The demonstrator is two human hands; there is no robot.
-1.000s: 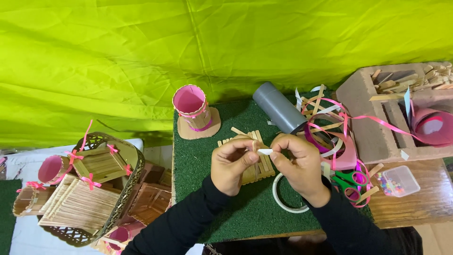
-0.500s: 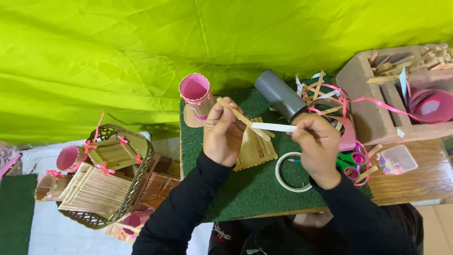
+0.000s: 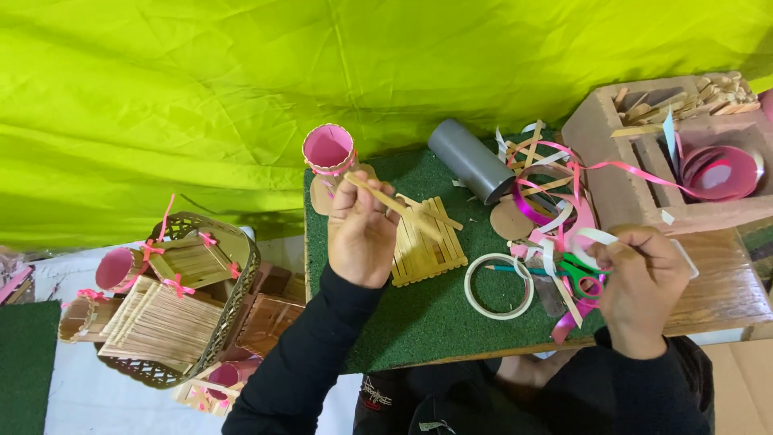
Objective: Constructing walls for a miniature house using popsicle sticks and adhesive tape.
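1. head view, counts: two hands. the left hand (image 3: pixel 362 234) is closed on one wooden craft stick (image 3: pixel 394 208), which slants from its fingers down to the right. the right hand (image 3: pixel 640 278) is pinched shut on a white strip (image 3: pixel 600 236) that curls over the fingers.
2. one raft of wooden sticks (image 3: pixel 427 242) lies flat on the green mat (image 3: pixel 419 314), just beside the left hand and under the tip of the held stick. the mat covers the left part of the table (image 3: pixel 725 282).
3. one white tape ring (image 3: pixel 499 286) lies on the mat between the two hands. one grey tube (image 3: pixel 471 161) lies tilted at the mat's far edge. one pink cup (image 3: pixel 328 151) stands on a cardboard base above the left hand.
4. one pair of green scissors (image 3: pixel 584 278) lies beside the right hand in a tangle of pink ribbon (image 3: pixel 547 201) and loose sticks; how many ribbons there are cannot be told.
5. one wooden box (image 3: pixel 620 177) at the right holds a pink ribbon roll (image 3: pixel 721 173) and a pile of sticks too small to count.
6. one lattice basket (image 3: pixel 229 298) at the left holds finished stick models with pink bows; more pink cups lie around it, partly hidden.
7. cut off or hidden: the box's right edge, the basket's lower parts, and the strip's end behind the right hand.
8. the held stick is pale, thin, flat, plain.
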